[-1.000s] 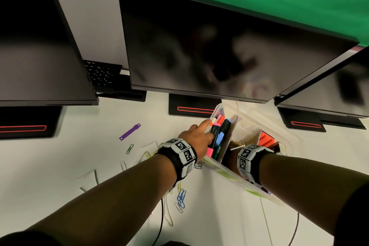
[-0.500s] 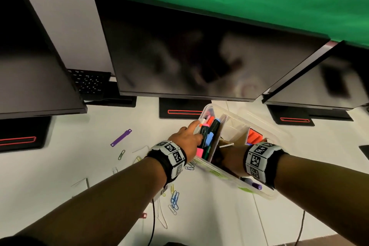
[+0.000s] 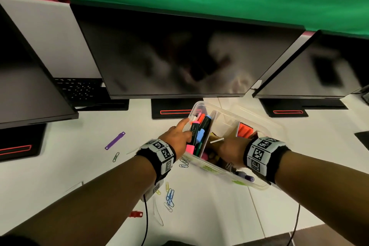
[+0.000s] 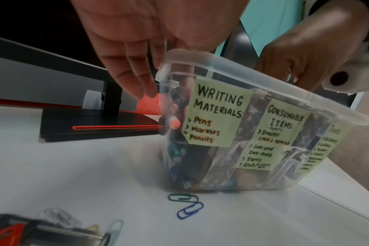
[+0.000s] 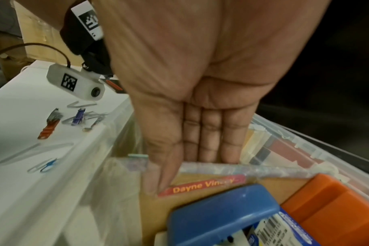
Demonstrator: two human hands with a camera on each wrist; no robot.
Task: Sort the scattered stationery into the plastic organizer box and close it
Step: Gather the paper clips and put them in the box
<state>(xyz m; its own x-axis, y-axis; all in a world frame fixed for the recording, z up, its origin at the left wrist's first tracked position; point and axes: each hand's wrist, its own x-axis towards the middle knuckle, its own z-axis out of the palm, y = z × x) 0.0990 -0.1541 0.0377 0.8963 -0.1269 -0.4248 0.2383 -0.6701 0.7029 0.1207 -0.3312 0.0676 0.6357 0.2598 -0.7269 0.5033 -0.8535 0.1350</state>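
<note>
The clear plastic organizer box (image 3: 259, 124) stands uncovered on the white desk, with green labels on its front wall (image 4: 219, 106). Several markers (image 3: 199, 132) lie in its left compartment. My left hand (image 3: 177, 136) is at the box's left end; its fingers (image 4: 133, 79) hang straight outside the wall and the thumb lies along the rim by the markers. My right hand (image 3: 229, 150) reaches down into the middle compartment, fingers (image 5: 209, 141) straight and together, tips hidden behind a divider. A purple fastener strip (image 3: 115, 140), a red strip (image 3: 136, 214) and several paper clips (image 3: 170, 197) lie scattered on the desk.
Three dark monitors (image 3: 175, 54) on black stands (image 3: 171, 110) line the back, close behind the box. A keyboard (image 3: 79, 88) sits at the back left. Cables (image 3: 146, 221) run off the front edge. A blue case (image 5: 221, 213) and an orange item (image 5: 335, 204) fill the right compartment.
The head view has shifted a little. Both hands remain at the box, the left at its left end and the right inside the middle compartment.
</note>
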